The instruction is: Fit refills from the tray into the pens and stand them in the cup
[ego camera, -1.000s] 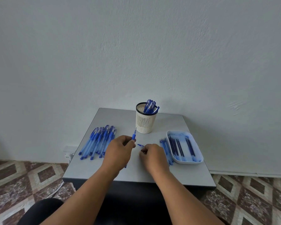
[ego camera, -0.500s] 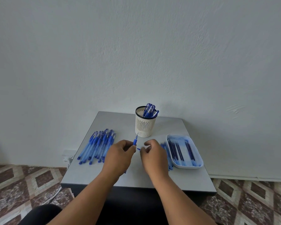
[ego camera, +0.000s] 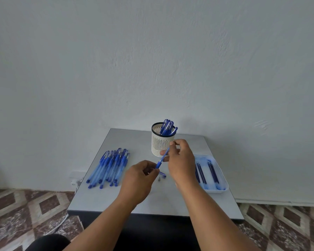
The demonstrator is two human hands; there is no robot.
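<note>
The right hand (ego camera: 180,160) pinches a pen (ego camera: 163,158) before the cup (ego camera: 161,144); the left hand (ego camera: 139,178) curls near its lower end, grip unclear. Loose bits on the bench (ego camera: 101,200) could roll off if nudged.

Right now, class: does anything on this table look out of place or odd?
Two small loose pen parts lie on the bare table between the hands, outside the tray and cup: likely the cap and tip of the pen held by the right hand.
</note>
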